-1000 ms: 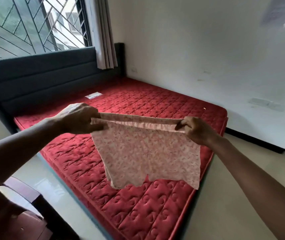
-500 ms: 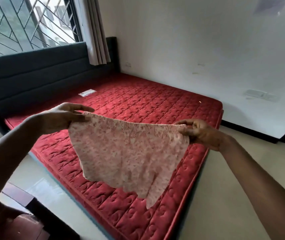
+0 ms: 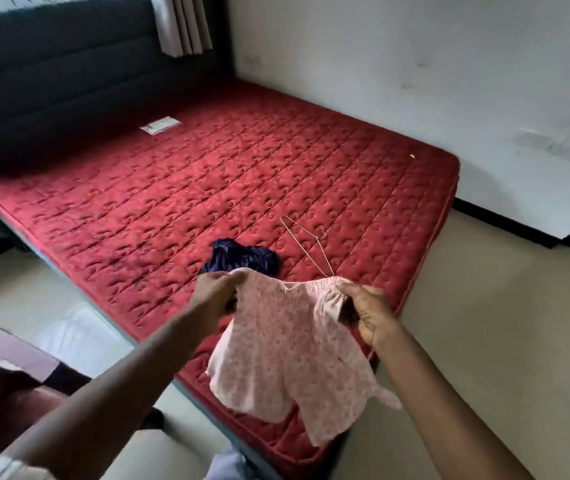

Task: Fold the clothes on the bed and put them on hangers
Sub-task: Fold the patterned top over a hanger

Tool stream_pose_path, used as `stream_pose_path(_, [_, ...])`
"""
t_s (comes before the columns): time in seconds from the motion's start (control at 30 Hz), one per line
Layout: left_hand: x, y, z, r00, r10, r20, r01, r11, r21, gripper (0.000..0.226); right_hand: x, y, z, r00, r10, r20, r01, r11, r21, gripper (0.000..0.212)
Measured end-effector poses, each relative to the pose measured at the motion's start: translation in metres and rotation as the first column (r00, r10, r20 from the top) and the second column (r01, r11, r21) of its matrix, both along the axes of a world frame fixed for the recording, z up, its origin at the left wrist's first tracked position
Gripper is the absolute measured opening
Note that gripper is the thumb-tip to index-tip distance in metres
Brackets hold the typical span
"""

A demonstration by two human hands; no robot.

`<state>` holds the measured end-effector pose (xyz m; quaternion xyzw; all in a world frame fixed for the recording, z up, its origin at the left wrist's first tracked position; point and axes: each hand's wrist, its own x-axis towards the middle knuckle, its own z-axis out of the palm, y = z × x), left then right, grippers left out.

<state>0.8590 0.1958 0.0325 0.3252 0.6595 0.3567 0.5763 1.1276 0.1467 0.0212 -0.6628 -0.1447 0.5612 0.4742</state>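
Observation:
A pair of pink floral shorts (image 3: 287, 358) hangs in the air over the near corner of the red quilted mattress (image 3: 179, 188). My left hand (image 3: 216, 292) grips one end of the waistband and my right hand (image 3: 366, 313) grips the other end. The legs dangle below my hands. Just beyond the shorts, a crumpled dark blue garment (image 3: 242, 259) lies on the mattress. A thin wire hanger (image 3: 308, 244) lies to its right, its lower end hidden behind the waistband.
A dark padded headboard (image 3: 51, 71) runs along the far left with a curtain (image 3: 183, 22) above it. A white label (image 3: 159, 125) lies near the headboard. A dark red piece of furniture (image 3: 3, 368) stands at the lower left. Pale floor surrounds the bed.
The view has tilted down, bringing the blue garment and hanger into sight. My hands have lowered the shorts toward the bed's near corner and moved closer together, so the waistband sags.

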Motion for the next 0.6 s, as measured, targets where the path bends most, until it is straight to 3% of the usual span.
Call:
stream_pose_path(0.13, [0.036,-0.035,-0.027,0.991,-0.130,-0.038,0.134,0.982,0.134,0.022,-0.053,-0.018,-0.027,0.980,0.044,0.195,-0.057,0.997,0.061,0.013])
stream_pose_path(0.23, [0.045,-0.050,-0.031,0.911,-0.211,-0.354,0.317,0.908,0.274,0.016,-0.074,-0.026,-0.031,0.920,0.143,0.365,-0.202,0.971,0.128,0.034])
stream_pose_path(0.3, [0.049,-0.060,-0.027,0.838,-0.177,-0.516,0.400,0.843,0.360,0.017,-0.077,-0.027,-0.035,0.894,0.173,0.413,-0.266,0.948,0.177,0.042])
stream_pose_path(0.47, [0.049,-0.071,-0.019,0.779,-0.098,-0.619,0.458,0.763,0.456,0.011,-0.076,-0.029,-0.034,0.861,0.187,0.473,-0.344,0.899,0.271,0.035])
stream_pose_path(0.6, [0.047,-0.070,-0.015,0.711,-0.015,-0.703,0.462,0.764,0.451,0.020,-0.080,-0.036,-0.027,0.855,0.138,0.500,-0.330,0.888,0.320,0.028])
